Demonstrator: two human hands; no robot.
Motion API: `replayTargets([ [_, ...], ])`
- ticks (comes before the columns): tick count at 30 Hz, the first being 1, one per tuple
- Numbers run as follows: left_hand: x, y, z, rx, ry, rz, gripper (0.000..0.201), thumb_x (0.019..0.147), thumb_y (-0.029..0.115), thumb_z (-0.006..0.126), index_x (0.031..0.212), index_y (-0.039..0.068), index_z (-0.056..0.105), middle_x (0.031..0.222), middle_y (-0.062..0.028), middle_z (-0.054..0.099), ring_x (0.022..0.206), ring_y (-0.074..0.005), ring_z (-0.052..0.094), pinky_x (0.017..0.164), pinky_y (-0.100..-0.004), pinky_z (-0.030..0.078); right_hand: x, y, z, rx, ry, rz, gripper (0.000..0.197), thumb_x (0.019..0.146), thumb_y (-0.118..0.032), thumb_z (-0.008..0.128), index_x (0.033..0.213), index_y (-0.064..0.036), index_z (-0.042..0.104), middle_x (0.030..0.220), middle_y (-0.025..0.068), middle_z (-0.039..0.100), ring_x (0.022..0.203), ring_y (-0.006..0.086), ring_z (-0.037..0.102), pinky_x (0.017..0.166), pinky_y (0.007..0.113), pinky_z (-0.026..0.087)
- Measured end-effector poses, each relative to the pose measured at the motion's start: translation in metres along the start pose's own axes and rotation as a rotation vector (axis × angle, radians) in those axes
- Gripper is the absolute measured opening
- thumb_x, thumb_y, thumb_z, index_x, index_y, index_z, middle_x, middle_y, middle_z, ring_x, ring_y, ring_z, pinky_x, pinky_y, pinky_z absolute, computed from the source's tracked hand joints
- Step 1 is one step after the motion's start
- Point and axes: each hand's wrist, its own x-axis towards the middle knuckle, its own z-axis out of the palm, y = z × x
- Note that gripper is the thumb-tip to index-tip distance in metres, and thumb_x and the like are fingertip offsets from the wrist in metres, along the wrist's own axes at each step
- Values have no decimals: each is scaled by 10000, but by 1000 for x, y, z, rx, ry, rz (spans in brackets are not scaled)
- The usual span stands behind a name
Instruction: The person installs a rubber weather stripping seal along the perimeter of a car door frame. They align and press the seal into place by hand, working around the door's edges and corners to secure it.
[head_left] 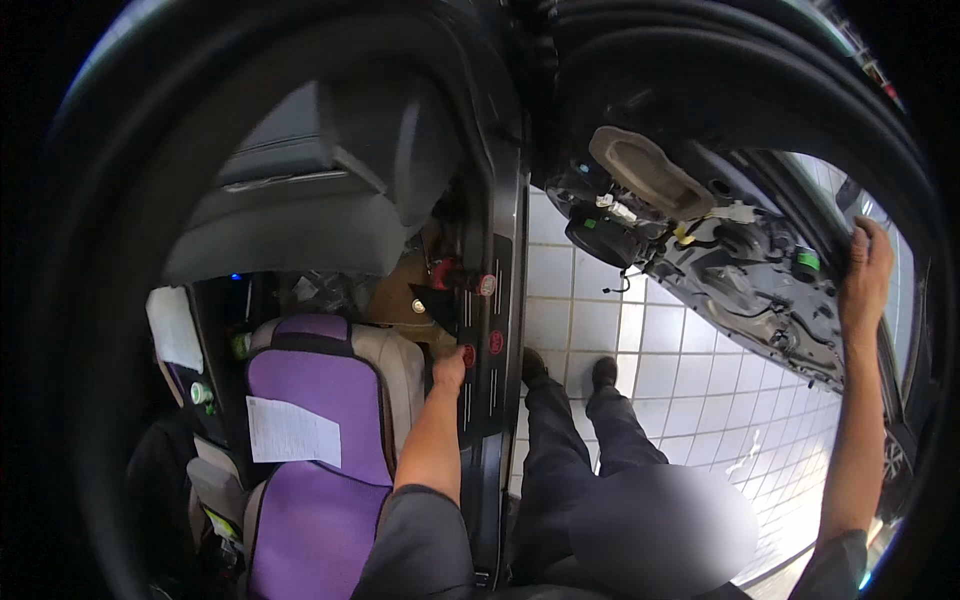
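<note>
My left hand (pixel 450 369) is low between the seat's side and the door sill (pixel 480 400). Its fingers look curled, and what they hold, if anything, is hidden. Right by the fingertips is a round red mark (pixel 469 354). A red object with a round end (pixel 486 285) lies farther forward at the sill. My right hand (pixel 868 265) is on the upper edge of the open car door (pixel 740 290), fingers bent over it. The door's inner trim is off, so wiring, connectors and a dark round speaker (pixel 604 236) show.
A car seat with a purple cover (pixel 320 520) bears a sheet of paper (pixel 294 431). Ahead is the grey dashboard (pixel 290 240). White floor tiles (pixel 670 400) lie between car and door, with my legs (pixel 565 440) standing there.
</note>
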Motion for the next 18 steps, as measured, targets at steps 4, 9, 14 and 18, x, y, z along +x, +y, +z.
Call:
replayTargets([
  [4,49,19,-32,-824,31,-361,431,1081,353,407,1431,158,565,1391,-153,587,1236,-357,570,1028,-443,455,0,-1,-4,26,-24,-14,476,1113,-420,393,1275,-39,628,1253,163,627,1196,309,582,1055,370,415],
  [9,79,33,-30,-1161,98,-666,499,1006,450,581,1444,214,556,1450,-95,507,1211,-276,510,971,-463,449,-5,-10,-6,-4,-67,62,520,1116,-450,354,1318,-44,608,1308,172,616,1231,305,589,1072,370,415],
  [14,103,25,-19,-1134,20,-633,634,978,523,593,1497,171,503,1587,-138,430,1393,-303,465,1087,-451,421,-14,1,-12,35,-62,86,527,1118,-453,354,1358,-47,590,1319,172,613,1229,267,593,1064,339,419],
  [18,115,-62,16,-541,363,-191,414,942,389,675,1265,134,634,1296,-171,630,1110,-301,634,918,-433,501,1,13,13,258,-55,88,519,1117,-445,376,1355,-38,595,1304,155,619,1145,237,627,1008,318,464],
])
